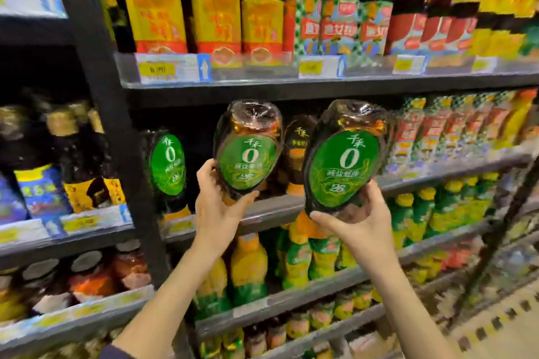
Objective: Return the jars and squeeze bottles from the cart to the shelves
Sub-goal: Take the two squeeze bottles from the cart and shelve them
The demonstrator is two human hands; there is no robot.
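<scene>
Two squeeze bottles are held up in front of the store shelves. The left bottle (248, 151) is gripped near its low end by the left hand (217, 207). The thumb is curled onto the front, under the green label, and the other fingers are wrapped round the back. The right bottle (344, 169) is gripped at its low end by the right hand (360, 223). Its fingers are curled under the bottle and its thumb is pressed on the side.

Both bottles are dark and are wrapped in shiny plastic. A green oval label with a big white "0" is seen on each. Both are tipped a little. They are held apart and are not touching.

The bottles are held at the middle shelf (271, 211). Whether the left bottle touches it cannot be told. A bottle of the same kind (167, 167) is stood on that shelf, left of the left hand. Another dark bottle (297, 146) is seen between the two held ones.

Big dark bottles with yellow labels (215, 20) are lined up on the top shelf (262, 81). Yellow and green bottles (249, 268) are kept lower down, and jars (87, 274) are seen at the lower left.
</scene>
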